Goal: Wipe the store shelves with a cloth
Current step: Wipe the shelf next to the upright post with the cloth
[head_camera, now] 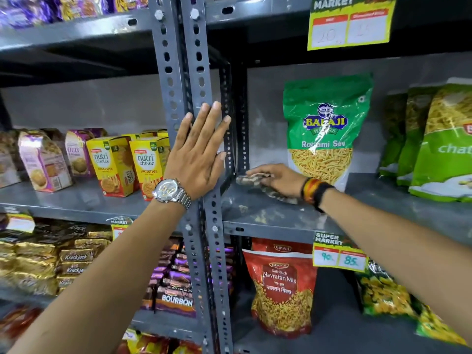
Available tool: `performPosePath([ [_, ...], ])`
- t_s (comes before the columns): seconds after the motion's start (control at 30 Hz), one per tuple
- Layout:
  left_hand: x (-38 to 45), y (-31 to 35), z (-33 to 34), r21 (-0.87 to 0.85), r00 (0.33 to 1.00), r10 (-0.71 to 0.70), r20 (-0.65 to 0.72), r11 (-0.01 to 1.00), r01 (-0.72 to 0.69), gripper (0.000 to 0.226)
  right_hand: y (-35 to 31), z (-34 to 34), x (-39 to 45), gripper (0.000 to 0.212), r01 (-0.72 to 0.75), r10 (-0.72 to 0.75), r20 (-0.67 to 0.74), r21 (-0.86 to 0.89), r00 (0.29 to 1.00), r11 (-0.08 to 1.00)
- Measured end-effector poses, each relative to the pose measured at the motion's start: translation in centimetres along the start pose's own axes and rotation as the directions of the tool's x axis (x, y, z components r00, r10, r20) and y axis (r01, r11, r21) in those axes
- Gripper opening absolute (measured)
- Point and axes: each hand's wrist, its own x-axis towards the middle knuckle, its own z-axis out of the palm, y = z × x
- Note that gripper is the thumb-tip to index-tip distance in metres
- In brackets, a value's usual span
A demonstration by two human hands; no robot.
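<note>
My right hand [279, 181] presses a crumpled camouflage-patterned cloth [251, 181] flat onto the grey metal shelf [263, 213], near the shelf's left end. The cloth shows under my fingers and below my palm. My left hand [198, 152], with a silver watch on the wrist, lies flat and open against the slotted grey upright post [171, 80] between the two shelf bays. A green Balaji Ratlami Sev bag [323, 129] stands just behind my right hand.
More green snack bags [434, 139] stand at the right of the same shelf. Yellow Nutri Choice boxes [146, 164] fill the left bay. A red Navratan Mix bag [282, 287] and price tags [338, 254] are below; another tag [350, 21] hangs above.
</note>
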Motion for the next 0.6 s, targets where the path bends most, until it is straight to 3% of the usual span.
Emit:
performPosePath([
  [0.13,-0.1,-0.3,0.2,-0.009,0.999,0.017,-0.032,1.0,-0.017,0.061,-0.7,4.2,4.1,0.044,0.005,0.009,0.1,-0.14,0.995,0.99],
  [0.33,-0.1,-0.3,0.2,0.007,1.0,0.019,-0.022,1.0,-0.019,0.061,-2.7,3.8,-2.7,0.046,0.264,-0.246,0.239,-0.047,0.939,0.963],
  [0.47,-0.1,-0.1,0.1,0.018,1.0,0.003,0.001,1.0,-0.003,0.063,-2.0,-0.4,-8.1,0.054,0.182,-0.182,0.287,0.028,0.94,0.983],
  [0.6,0.1,0.0,0.1,0.016,1.0,0.012,-0.01,1.0,-0.012,0.063,-2.8,-1.9,-4.8,0.05,0.149,-0.143,0.199,-0.017,0.97,0.989],
])
